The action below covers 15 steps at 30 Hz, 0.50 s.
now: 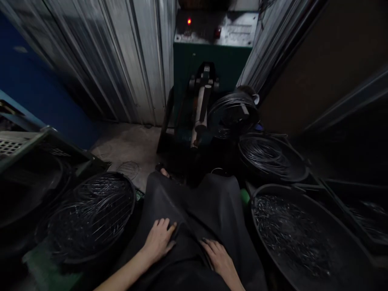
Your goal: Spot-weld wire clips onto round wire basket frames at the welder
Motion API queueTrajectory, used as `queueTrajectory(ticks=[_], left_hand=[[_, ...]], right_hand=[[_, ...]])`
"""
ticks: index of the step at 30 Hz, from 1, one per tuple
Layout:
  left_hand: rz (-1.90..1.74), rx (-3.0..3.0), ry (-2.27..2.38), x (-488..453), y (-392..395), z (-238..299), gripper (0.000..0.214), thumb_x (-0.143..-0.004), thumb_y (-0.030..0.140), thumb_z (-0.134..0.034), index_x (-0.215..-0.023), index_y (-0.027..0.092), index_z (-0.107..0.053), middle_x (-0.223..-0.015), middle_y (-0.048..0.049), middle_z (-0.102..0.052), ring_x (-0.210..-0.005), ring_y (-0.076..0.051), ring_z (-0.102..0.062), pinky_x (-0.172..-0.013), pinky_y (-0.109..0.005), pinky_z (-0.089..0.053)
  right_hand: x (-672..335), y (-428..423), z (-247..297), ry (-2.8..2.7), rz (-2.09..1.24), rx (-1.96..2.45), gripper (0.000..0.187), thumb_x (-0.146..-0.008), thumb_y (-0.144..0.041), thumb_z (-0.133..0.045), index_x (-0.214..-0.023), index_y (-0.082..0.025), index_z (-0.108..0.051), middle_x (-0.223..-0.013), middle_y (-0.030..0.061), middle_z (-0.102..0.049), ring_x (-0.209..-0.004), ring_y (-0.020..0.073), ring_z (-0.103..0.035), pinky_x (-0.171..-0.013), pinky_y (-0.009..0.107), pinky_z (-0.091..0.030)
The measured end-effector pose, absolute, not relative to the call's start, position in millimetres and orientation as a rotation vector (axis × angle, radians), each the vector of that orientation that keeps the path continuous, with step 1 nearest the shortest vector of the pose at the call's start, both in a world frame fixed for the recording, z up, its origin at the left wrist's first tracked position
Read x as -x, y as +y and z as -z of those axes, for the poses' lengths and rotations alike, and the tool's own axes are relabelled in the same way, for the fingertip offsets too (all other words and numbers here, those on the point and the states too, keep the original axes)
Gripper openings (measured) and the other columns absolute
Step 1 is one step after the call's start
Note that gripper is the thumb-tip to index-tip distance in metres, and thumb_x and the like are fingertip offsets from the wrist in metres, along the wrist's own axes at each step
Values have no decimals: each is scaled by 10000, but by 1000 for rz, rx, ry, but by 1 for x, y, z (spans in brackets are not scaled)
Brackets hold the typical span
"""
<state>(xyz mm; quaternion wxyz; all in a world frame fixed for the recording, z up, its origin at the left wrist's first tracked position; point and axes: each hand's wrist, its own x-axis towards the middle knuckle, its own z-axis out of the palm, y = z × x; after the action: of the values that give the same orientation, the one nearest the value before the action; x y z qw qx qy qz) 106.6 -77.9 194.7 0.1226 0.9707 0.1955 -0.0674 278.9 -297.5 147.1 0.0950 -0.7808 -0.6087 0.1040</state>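
My left hand (159, 240) rests on the dark cloth (194, 206) over my lap, fingers apart and holding nothing. On the other side of the lap lies my right hand (218, 257), its fingers stretched out and touching the same cloth. To the left of my legs stands a round black basin (133, 202) filled with bent thin metal wires (103, 202). At my right is a wide black basin (342, 234) holding many small dark metal pieces (287, 230).
Ahead stands a green machine (182, 60) with a lit red lamp (189, 21) and a projecting metal cylinder (202, 105). Wire coils (236, 101) and a basin of looped wire (263, 155) sit at its right. A crate (45, 141) is at left, before a corrugated wall (139, 60).
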Motion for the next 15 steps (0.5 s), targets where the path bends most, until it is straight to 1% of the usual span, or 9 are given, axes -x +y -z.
queueTrajectory(ticks=[2, 3, 6, 8, 10, 11, 13, 14, 15], left_hand=[[211, -2858, 518, -110, -97, -190, 555, -793, 159, -549, -1325, 278, -447, -1213, -134, -533, -1095, -284, -511, -943, -487, -405], [197, -2868, 483, -113, -105, -187, 574, -789, 115, -528, -1324, 303, -442, -1213, -126, -536, -1091, -277, -515, -934, -483, -415], [99, -2880, 482, -119, -119, -178, 560, -788, 95, -508, -1297, 324, -462, -1149, -114, -563, -1009, -265, -546, -869, -458, -462], [-5, -2877, 525, -120, -120, -174, 549, -780, 109, -517, -1290, 307, -470, -1097, -111, -571, -944, -256, -556, -821, -432, -484], [-118, -2872, 533, -119, -116, -170, 518, -781, 133, -526, -1268, 305, -489, -1070, -102, -566, -918, -248, -554, -802, -419, -492], [-164, -2867, 530, -117, -113, -169, 486, -790, 149, -525, -1249, 307, -504, -1062, -96, -561, -917, -244, -551, -803, -417, -493], [-223, -2846, 525, -115, -109, -168, 419, -813, 181, -511, -1214, 302, -534, -1046, -87, -552, -916, -235, -544, -809, -416, -491], [-236, -2835, 524, -114, -108, -168, 397, -823, 191, -500, -1204, 295, -542, -1036, -85, -549, -912, -231, -542, -807, -414, -490], [-240, -2827, 523, -114, -107, -168, 385, -831, 195, -489, -1201, 288, -547, -1029, -85, -547, -906, -228, -539, -800, -409, -491]], right_hand=[[-281, -296, -146, -1793, -344, 2303, 520, -785, -45, -434, -1232, -269, -578, -1169, 21, -648, -1031, 162, -606, -880, 271, -490], [-283, -293, -148, -1792, -382, 2287, 523, -775, -37, -435, -1217, -271, -589, -1158, 19, -654, -1033, 163, -607, -882, 274, -490], [-293, -275, -176, -1755, -544, 2158, 464, -784, -56, -428, -1153, -254, -628, -1121, 27, -668, -1035, 155, -611, -887, 265, -491], [-304, -260, -216, -1641, -569, 2049, 399, -837, -100, -393, -1130, -225, -633, -1092, 43, -671, -1020, 134, -617, -889, 239, -488], [-317, -252, -268, -1511, -432, 1957, 366, -881, -144, -365, -1137, -203, -620, -1068, 61, -668, -1001, 125, -621, -883, 232, -492], [-325, -252, -295, -1497, -281, 1899, 356, -877, -150, -379, -1128, -212, -623, -1049, 64, -664, -991, 132, -623, -865, 243, -502], [-339, -264, -343, -1484, 63, 1828, 327, -857, -165, -464, -1119, -272, -627, -1037, 54, -646, -951, 147, -627, -798, 262, -520], [-346, -273, -361, -1420, 210, 1815, 289, -849, -187, -508, -1079, -299, -642, -1015, 51, -641, -947, 167, -627, -800, 295, -518], [-353, -283, -374, -1352, 286, 1844, 259, -843, -216, -548, -1063, -313, -644, -1017, 51, -633, -951, 181, -623, -799, 318, -515]])
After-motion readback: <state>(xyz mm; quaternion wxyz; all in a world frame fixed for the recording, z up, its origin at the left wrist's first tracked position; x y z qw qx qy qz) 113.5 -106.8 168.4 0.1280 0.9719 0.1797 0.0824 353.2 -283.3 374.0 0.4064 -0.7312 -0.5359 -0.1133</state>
